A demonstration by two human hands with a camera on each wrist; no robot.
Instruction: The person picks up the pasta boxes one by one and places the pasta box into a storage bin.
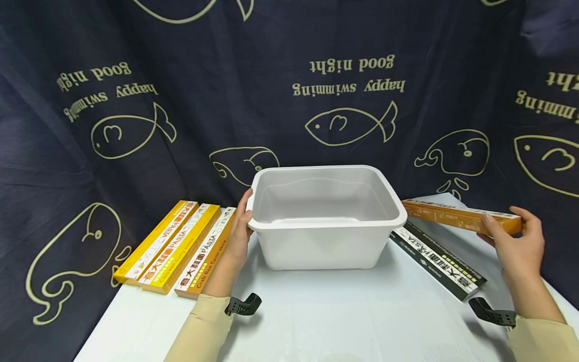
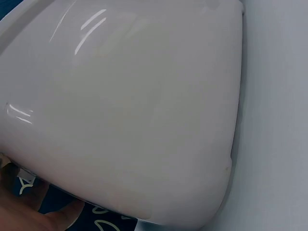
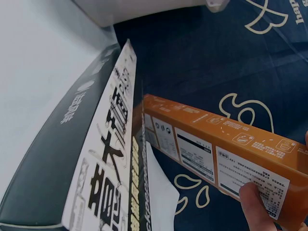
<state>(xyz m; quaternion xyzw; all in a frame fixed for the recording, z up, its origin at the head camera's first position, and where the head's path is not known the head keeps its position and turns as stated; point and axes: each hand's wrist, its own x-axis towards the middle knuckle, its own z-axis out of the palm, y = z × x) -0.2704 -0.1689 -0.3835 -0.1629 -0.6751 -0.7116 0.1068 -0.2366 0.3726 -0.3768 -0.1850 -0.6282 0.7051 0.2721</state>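
Observation:
A white plastic tub (image 1: 322, 246) stands mid-table. My left hand (image 1: 238, 236) is at its left rim, fingers along the outside; the left wrist view is mostly the tub's wall (image 2: 134, 115), with a few fingers at the lower left. On the right, my right hand (image 1: 520, 241) grips the near end of an orange pasta box (image 1: 461, 215), thumb on one side and fingers on the other. The right wrist view shows its printed side (image 3: 202, 154) and a fingertip on the label. Below it a black pasta box (image 1: 439, 259) lies on the table.
Left of the tub lie a yellow pasta box (image 1: 154, 241), a chicken curry pasta box (image 1: 181, 249) and a crab roe pasta box (image 1: 205, 254), side by side. A dark blue curtain (image 1: 271, 65) with fish drawings hangs behind the white table (image 1: 344, 311).

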